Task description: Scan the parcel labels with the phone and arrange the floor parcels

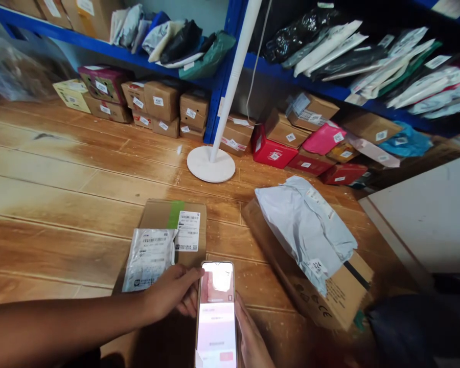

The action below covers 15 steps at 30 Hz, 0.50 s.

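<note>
A lit smartphone (216,319) is held upright at the bottom middle, its screen facing me. At its upper left edge, my left hand (179,289) grips it with bent fingers. My right hand (251,335) holds the right side of the phone, and most of its fingers are hidden behind it. Just beyond the left hand lies a small silver-white mailing bag (147,258) with a printed label. It overlaps a flat cardboard box (157,212) that has a green tape strip and a white shipping label (187,231).
To the right, a grey plastic parcel (302,220) rests on a larger cardboard box (345,296). A white pole on a round base (210,164) stands ahead. Blue shelves (216,110) hold bagged parcels, with several labelled boxes on the floor beneath. A white panel (429,214) borders the right.
</note>
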Each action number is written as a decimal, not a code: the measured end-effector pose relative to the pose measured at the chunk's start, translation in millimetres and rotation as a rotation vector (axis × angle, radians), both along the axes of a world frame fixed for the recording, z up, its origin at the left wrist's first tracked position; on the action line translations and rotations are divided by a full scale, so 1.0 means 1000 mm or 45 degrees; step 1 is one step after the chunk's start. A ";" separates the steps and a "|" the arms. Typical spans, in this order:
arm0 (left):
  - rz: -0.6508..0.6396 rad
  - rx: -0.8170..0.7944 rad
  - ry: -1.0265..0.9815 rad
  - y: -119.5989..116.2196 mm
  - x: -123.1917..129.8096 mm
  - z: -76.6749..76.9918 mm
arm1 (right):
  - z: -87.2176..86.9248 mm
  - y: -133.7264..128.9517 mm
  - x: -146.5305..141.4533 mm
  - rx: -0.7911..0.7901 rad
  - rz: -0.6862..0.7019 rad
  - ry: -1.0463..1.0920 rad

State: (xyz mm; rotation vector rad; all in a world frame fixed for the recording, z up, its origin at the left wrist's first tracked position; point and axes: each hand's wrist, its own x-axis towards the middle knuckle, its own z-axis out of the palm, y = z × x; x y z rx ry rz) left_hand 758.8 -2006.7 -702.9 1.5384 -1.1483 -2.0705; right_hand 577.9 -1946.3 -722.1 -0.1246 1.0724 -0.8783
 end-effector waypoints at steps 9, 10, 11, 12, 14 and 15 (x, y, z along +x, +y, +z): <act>-0.108 0.229 0.782 0.036 -0.004 -0.005 | 0.013 -0.010 0.006 -0.054 -0.090 0.136; -0.128 0.246 0.872 0.039 -0.005 -0.007 | 0.018 -0.014 0.008 -0.113 -0.107 0.153; -0.145 0.233 0.924 0.040 -0.007 -0.010 | 0.023 -0.018 0.010 -0.201 -0.096 0.149; -0.166 0.191 0.946 0.040 -0.009 -0.014 | 0.028 -0.023 0.011 -0.295 -0.063 0.135; -0.229 0.036 0.940 0.034 -0.011 -0.024 | 0.033 -0.032 0.012 -0.442 0.019 0.123; -0.279 -0.091 0.895 0.030 -0.011 -0.028 | 0.035 -0.036 0.013 -0.480 0.043 0.148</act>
